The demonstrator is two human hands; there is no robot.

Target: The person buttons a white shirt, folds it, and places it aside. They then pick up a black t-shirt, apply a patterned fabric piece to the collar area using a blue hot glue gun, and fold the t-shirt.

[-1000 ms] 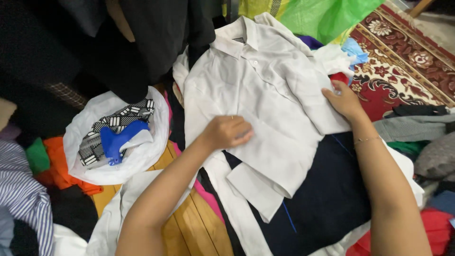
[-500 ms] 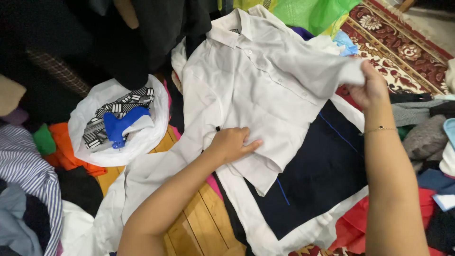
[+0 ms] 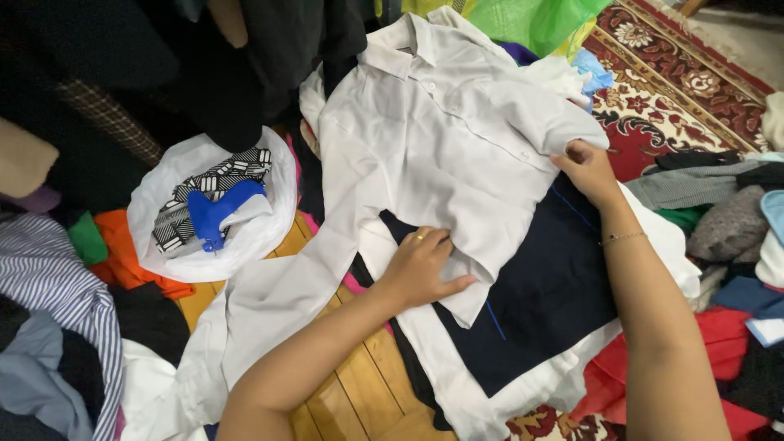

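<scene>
A person's two bare forearms reach over a white shirt [image 3: 457,139] spread on a floor heaped with clothes. Nearest the camera, bare wooden floor [image 3: 359,384] shows between the garments, and the shirt's long sleeve trails down toward the near left corner. The left hand [image 3: 420,265] lies flat, fingers together, pressing the shirt's lower hem against a dark navy cloth [image 3: 547,294] underneath; its grip is closed on nothing, only bearing down. Farther out and to the right, the right hand [image 3: 590,170] pinches the shirt's side edge between thumb and fingers, a narrow grip holding the white fabric. The shirt runs lengthwise away from the person, collar at the far end and hem at the near end, so the left hand is nearer its bottom and the right hand nearer its middle. To the left sits a white plastic bag [image 3: 208,208] holding a striped cloth and a blue piece (what it is cannot be told). Beyond, a red patterned rug [image 3: 678,90] and green fabric [image 3: 531,20] close the scene.
</scene>
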